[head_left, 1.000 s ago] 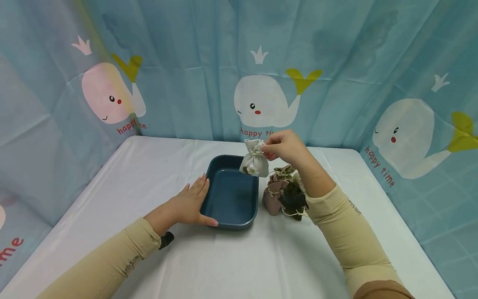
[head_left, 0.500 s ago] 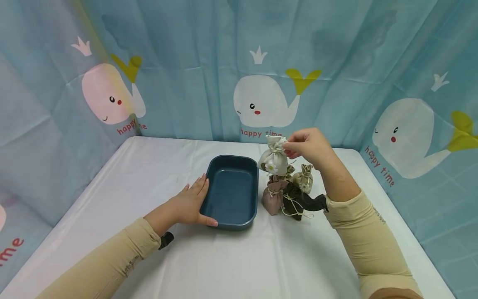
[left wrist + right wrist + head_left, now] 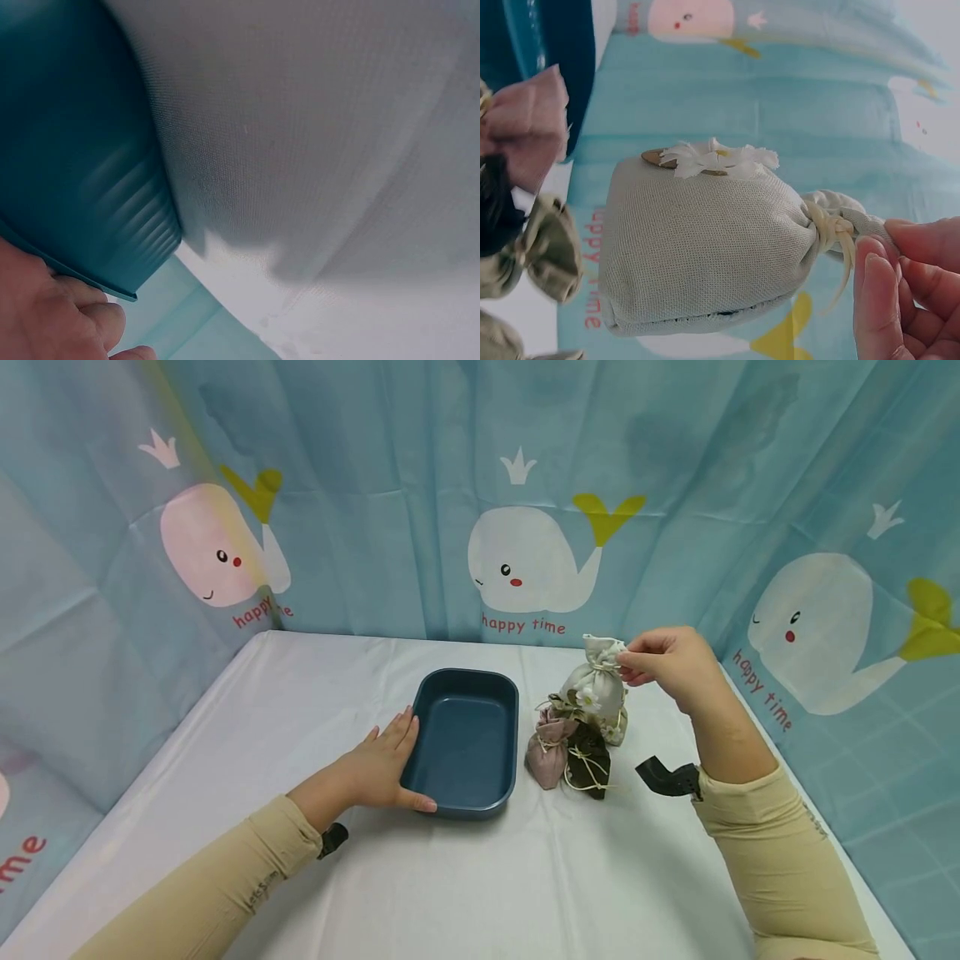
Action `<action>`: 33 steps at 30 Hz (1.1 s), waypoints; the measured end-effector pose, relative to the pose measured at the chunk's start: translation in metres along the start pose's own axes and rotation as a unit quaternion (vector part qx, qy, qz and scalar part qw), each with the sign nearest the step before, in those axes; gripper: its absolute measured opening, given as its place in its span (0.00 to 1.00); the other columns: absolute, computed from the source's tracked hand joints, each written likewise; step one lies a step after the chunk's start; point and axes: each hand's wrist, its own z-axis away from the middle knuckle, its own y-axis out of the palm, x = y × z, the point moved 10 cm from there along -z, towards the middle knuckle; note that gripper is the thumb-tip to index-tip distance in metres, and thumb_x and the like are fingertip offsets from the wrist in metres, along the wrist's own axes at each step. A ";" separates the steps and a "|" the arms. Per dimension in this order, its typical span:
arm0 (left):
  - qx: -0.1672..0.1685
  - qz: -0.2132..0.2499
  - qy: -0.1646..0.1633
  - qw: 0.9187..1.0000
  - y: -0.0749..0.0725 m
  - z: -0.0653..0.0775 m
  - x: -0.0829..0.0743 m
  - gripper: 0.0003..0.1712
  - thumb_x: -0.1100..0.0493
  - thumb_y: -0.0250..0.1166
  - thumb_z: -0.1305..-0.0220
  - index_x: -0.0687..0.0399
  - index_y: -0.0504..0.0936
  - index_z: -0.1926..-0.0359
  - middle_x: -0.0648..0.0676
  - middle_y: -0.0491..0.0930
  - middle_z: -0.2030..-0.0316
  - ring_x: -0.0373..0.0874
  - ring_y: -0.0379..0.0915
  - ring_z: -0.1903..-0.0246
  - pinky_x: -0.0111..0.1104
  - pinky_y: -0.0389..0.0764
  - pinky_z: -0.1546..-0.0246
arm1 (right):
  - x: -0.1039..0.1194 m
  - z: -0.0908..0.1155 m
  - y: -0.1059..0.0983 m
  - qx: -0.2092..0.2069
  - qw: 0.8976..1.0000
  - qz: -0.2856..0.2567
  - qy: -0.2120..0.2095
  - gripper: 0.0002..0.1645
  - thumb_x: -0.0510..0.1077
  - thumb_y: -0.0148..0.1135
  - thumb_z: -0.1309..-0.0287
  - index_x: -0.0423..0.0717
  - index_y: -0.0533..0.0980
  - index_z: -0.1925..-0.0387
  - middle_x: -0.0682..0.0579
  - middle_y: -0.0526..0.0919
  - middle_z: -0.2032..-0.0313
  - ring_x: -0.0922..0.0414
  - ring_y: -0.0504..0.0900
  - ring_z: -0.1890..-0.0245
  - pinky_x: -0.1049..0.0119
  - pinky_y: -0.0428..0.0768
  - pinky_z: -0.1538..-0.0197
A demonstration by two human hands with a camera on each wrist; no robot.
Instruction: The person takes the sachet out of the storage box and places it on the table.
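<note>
My right hand (image 3: 671, 667) pinches the tied neck of a pale cloth drawstring pouch (image 3: 596, 687) between thumb and fingers. A white fabric flower and a small brown leaf decorate the pouch (image 3: 705, 247), seen large in the right wrist view. It hangs above a cluster of other pouches, overlapping those behind in the head view. In front are a mauve pouch (image 3: 549, 750) and a dark brown pouch (image 3: 588, 758) with a loose cream cord. My left hand (image 3: 378, 768) rests with straight fingers along the left rim of a blue rectangular tray (image 3: 465, 752).
Beneath everything spreads a white tablecloth (image 3: 435, 893). A blue curtain (image 3: 375, 527) with whale prints closes off the back and sides. Part of an olive pouch (image 3: 615, 727) shows under the held one. A black strap end (image 3: 667, 777) sticks out from the right sleeve.
My right hand has carried the pale pouch rightward, from over the tray's right edge to above the other pouches. The left hand and the tray have stayed in place.
</note>
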 end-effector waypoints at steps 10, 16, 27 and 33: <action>0.000 0.002 -0.002 1.000 0.001 0.000 0.000 0.76 0.17 0.56 0.66 0.65 0.37 0.30 0.62 0.29 0.30 0.55 0.30 0.31 0.54 0.45 0.37 | -0.029 0.015 -0.018 -0.031 0.999 -0.011 0.014 0.16 0.38 0.61 0.43 0.24 0.75 0.67 0.57 0.81 0.80 0.60 0.81 0.78 0.66 0.81 0.70; 0.000 0.006 0.000 1.000 0.000 0.001 -0.001 0.76 0.18 0.56 0.65 0.65 0.37 0.30 0.62 0.29 0.30 0.55 0.30 0.31 0.54 0.44 0.36 | -0.048 0.023 -0.021 -0.030 0.999 -0.002 0.037 0.16 0.39 0.60 0.43 0.23 0.75 0.67 0.55 0.81 0.79 0.61 0.81 0.78 0.67 0.81 0.71; 0.002 0.004 -0.003 1.000 0.001 0.001 0.000 0.76 0.17 0.55 0.66 0.65 0.37 0.30 0.62 0.29 0.30 0.54 0.30 0.31 0.54 0.45 0.36 | -0.080 0.032 -0.021 -0.024 0.997 0.012 0.072 0.18 0.41 0.59 0.42 0.24 0.75 0.66 0.50 0.81 0.77 0.60 0.81 0.77 0.66 0.81 0.70; 0.004 0.005 -0.004 1.000 0.001 0.000 0.001 0.78 0.16 0.54 0.67 0.64 0.36 0.30 0.61 0.28 0.30 0.54 0.29 0.31 0.53 0.44 0.36 | -0.097 0.032 -0.017 -0.026 0.995 0.028 0.089 0.17 0.41 0.57 0.41 0.26 0.76 0.67 0.47 0.82 0.76 0.56 0.82 0.76 0.68 0.80 0.70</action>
